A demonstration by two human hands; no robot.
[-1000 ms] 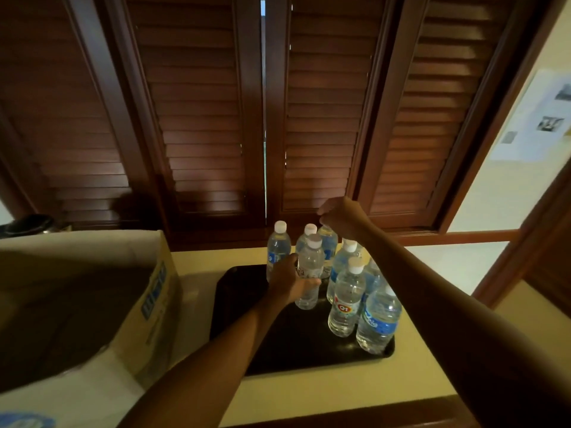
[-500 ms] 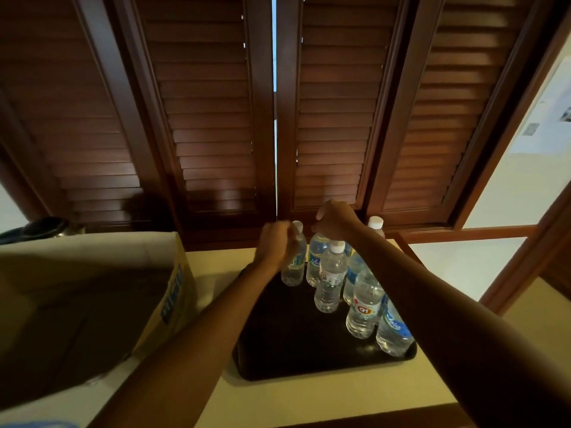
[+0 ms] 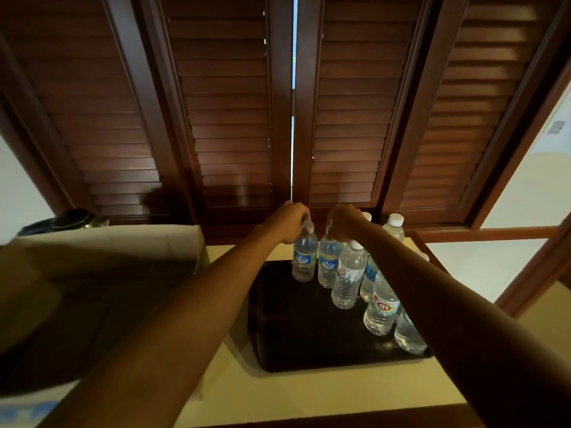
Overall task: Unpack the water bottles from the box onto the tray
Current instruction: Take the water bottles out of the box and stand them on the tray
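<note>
A dark rectangular tray (image 3: 296, 335) lies on the cream table, with several clear water bottles standing along its back and right side. My left hand (image 3: 289, 222) grips the neck of the leftmost blue-labelled bottle (image 3: 304, 257) at the tray's back edge. My right hand (image 3: 343, 222) is closed over the cap of the neighbouring blue-labelled bottle (image 3: 329, 264). A red-labelled bottle (image 3: 381, 307) stands nearer me on the right. The open cardboard box (image 3: 102, 273) sits to the left; its inside is dark.
Brown louvred shutters (image 3: 247, 118) rise directly behind the table. One bottle (image 3: 394, 227) stands at the far right behind the others. A dark object (image 3: 72, 219) sits behind the box. The table's wooden front edge (image 3: 309, 415) runs along the bottom.
My left hand left the middle bottle and moved back to the leftmost bottle's neck. My right hand stayed on top of the back bottle. The view tilted, so the tray sits further right.
</note>
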